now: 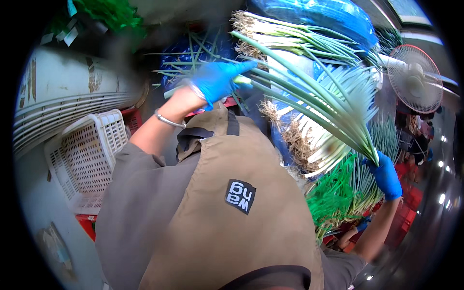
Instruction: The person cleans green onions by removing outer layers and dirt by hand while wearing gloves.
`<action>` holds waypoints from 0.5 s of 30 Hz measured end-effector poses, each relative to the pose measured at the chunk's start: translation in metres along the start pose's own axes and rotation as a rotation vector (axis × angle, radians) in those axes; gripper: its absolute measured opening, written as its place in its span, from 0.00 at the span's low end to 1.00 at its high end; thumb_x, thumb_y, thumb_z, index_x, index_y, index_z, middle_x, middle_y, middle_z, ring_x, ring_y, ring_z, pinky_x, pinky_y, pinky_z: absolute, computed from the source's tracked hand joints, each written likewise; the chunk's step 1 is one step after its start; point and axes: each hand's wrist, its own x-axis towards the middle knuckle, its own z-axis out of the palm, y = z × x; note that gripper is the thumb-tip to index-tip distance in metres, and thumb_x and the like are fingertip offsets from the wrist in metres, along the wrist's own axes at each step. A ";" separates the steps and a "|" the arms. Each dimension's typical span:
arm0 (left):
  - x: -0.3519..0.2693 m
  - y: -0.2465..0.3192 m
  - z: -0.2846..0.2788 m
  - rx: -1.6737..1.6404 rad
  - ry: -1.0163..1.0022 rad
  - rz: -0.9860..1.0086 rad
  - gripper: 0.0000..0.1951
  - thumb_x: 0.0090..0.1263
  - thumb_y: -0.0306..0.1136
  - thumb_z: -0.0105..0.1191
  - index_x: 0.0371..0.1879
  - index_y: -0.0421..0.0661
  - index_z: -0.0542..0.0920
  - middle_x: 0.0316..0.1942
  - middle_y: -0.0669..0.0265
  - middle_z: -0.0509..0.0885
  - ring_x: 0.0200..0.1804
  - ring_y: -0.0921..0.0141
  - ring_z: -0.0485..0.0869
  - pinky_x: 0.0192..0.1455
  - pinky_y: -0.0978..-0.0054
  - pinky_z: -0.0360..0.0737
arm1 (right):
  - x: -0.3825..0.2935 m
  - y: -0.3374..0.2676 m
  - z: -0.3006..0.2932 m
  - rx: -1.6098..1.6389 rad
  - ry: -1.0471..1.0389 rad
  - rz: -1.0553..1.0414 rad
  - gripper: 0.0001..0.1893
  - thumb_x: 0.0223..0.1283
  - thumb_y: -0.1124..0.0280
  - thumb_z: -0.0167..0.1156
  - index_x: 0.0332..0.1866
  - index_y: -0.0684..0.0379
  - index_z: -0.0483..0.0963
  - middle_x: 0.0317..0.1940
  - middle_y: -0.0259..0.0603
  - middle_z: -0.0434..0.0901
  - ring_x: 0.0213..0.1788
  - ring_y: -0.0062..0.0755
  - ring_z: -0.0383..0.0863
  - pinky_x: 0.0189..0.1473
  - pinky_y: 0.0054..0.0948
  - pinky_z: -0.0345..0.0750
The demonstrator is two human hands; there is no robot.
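My right hand (pixel 387 180), in a blue glove, grips a fanned bunch of scallions (pixel 326 108) by its pale ends, the green leaves spreading up and left. My left hand (pixel 219 80), gloved in blue with a metal bangle on the wrist, is closed around a scallion stalk (pixel 172 92) that sticks out on both sides. Its fingertips reach the leaf tips of the bunch, and some fingers are hidden. Below the bunch lies a pile of rooted scallions (pixel 311 145) on blue plastic. Farther back, another rooted pile (pixel 290 34) lies beside a blue plastic bundle (pixel 322 18).
Loose leaf pieces lie on dark blue plastic (pixel 174 74) beyond my left hand. White plastic baskets (pixel 87 156) stand at left. A fan (pixel 415 78) is at right. Green plastic strands (pixel 333 192) cover scallions near my right arm. Another person's gloved hand (pixel 363 224) shows below.
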 end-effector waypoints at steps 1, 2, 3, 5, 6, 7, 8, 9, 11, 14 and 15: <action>0.004 0.003 0.008 -0.068 -0.079 -0.037 0.31 0.53 0.29 0.60 0.59 0.61 0.68 0.38 0.62 0.83 0.36 0.59 0.82 0.36 0.67 0.79 | -0.003 0.001 0.000 -0.026 0.019 -0.036 0.12 0.58 0.73 0.54 0.47 0.63 0.74 0.24 0.31 0.73 0.26 0.16 0.67 0.29 0.21 0.67; 0.007 0.007 0.013 0.016 -0.058 0.057 0.31 0.52 0.28 0.60 0.59 0.59 0.69 0.38 0.62 0.83 0.36 0.59 0.82 0.37 0.66 0.79 | -0.006 0.002 0.001 -0.052 0.038 -0.070 0.12 0.58 0.73 0.55 0.46 0.63 0.74 0.24 0.32 0.74 0.26 0.17 0.68 0.30 0.22 0.68; 0.014 0.012 0.019 0.101 -0.041 0.159 0.30 0.51 0.28 0.60 0.58 0.58 0.70 0.39 0.61 0.83 0.37 0.59 0.82 0.37 0.66 0.79 | -0.008 0.005 0.002 -0.072 0.061 -0.097 0.12 0.57 0.74 0.55 0.46 0.63 0.74 0.24 0.34 0.75 0.26 0.18 0.69 0.31 0.23 0.69; 0.022 0.027 0.019 0.128 -0.118 0.253 0.21 0.49 0.25 0.58 0.46 0.48 0.78 0.37 0.58 0.82 0.36 0.58 0.82 0.38 0.67 0.79 | -0.009 0.000 -0.001 -0.115 0.024 -0.160 0.12 0.55 0.76 0.56 0.45 0.62 0.74 0.26 0.38 0.77 0.29 0.21 0.72 0.36 0.26 0.72; 0.023 0.028 0.023 -0.014 -0.092 0.270 0.16 0.52 0.26 0.56 0.42 0.46 0.79 0.34 0.57 0.82 0.33 0.59 0.81 0.36 0.66 0.78 | -0.007 -0.006 -0.003 -0.042 -0.021 -0.126 0.12 0.55 0.76 0.56 0.45 0.62 0.74 0.26 0.37 0.77 0.29 0.22 0.72 0.36 0.27 0.72; 0.025 0.027 0.027 -0.162 -0.082 0.295 0.11 0.55 0.27 0.54 0.38 0.43 0.80 0.31 0.56 0.82 0.31 0.60 0.81 0.35 0.65 0.77 | -0.008 -0.009 -0.007 0.041 -0.060 -0.083 0.11 0.54 0.76 0.57 0.44 0.62 0.74 0.26 0.37 0.77 0.30 0.23 0.72 0.37 0.28 0.72; 0.023 0.028 0.026 -0.630 -0.137 -0.133 0.09 0.57 0.24 0.52 0.35 0.39 0.81 0.29 0.63 0.82 0.32 0.68 0.80 0.35 0.73 0.77 | -0.007 0.000 -0.013 0.024 -0.093 -0.113 0.10 0.55 0.75 0.57 0.42 0.62 0.75 0.25 0.35 0.77 0.28 0.21 0.71 0.35 0.26 0.71; 0.028 0.022 0.015 -1.018 -0.025 -0.031 0.07 0.61 0.25 0.49 0.33 0.37 0.80 0.27 0.67 0.80 0.31 0.74 0.79 0.33 0.75 0.76 | -0.008 0.015 -0.017 0.019 -0.123 -0.144 0.09 0.55 0.74 0.57 0.41 0.62 0.76 0.23 0.33 0.76 0.27 0.20 0.70 0.32 0.25 0.71; 0.045 -0.009 -0.007 -0.906 0.295 -0.271 0.10 0.66 0.32 0.49 0.28 0.40 0.80 0.23 0.68 0.80 0.26 0.77 0.76 0.29 0.80 0.73 | -0.019 0.070 -0.019 0.094 -0.134 -0.072 0.07 0.57 0.70 0.57 0.36 0.60 0.78 0.18 0.29 0.73 0.21 0.16 0.66 0.24 0.21 0.66; 0.040 -0.083 -0.038 -0.625 0.462 -0.327 0.13 0.68 0.36 0.50 0.24 0.42 0.81 0.22 0.70 0.80 0.23 0.80 0.72 0.29 0.83 0.69 | -0.040 0.091 -0.013 0.328 -0.092 0.193 0.08 0.57 0.67 0.58 0.31 0.60 0.78 0.13 0.28 0.68 0.14 0.13 0.61 0.17 0.18 0.58; 0.032 -0.110 -0.041 -0.518 0.402 -0.386 0.15 0.69 0.38 0.49 0.23 0.42 0.80 0.22 0.69 0.80 0.23 0.80 0.72 0.30 0.80 0.69 | -0.044 0.105 -0.003 0.368 -0.101 0.239 0.09 0.57 0.66 0.58 0.31 0.61 0.78 0.12 0.28 0.67 0.13 0.13 0.60 0.17 0.18 0.57</action>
